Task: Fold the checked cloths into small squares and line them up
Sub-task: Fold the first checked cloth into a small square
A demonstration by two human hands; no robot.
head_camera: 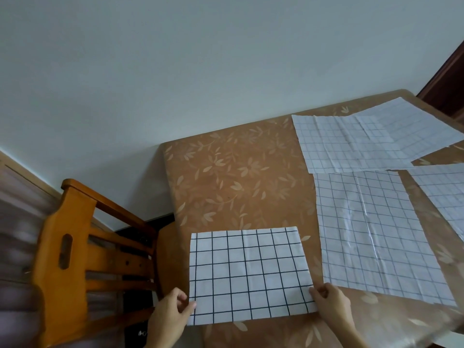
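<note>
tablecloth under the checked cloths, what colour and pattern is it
Brown tablecloth with a paler leaf-and-flower print all over; the head view shows it best.

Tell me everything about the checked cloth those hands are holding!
The rectangular cloth is white with bold dark grid lines and looks like thin fabric with a faint crease down its middle. It lies flat on the brown leafy table, near its front left edge. The left hand pinches its left edge, the right hand its right edge.
</note>
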